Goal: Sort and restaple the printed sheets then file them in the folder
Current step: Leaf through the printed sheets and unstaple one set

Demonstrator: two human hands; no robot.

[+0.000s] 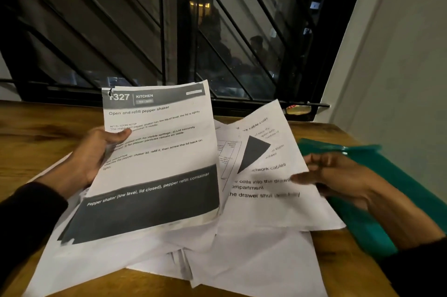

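Sorting looks barely begun: the left hand [94, 154] grips a stapled white printed packet [157, 156], the right hand [338, 175], fingers loosely extended, touches loose white sheets [266, 200] beside the unfilled green plastic folder [377, 175].

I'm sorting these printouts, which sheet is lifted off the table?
The pepper shaker sheet, gripped by the left hand; the others lie flat.
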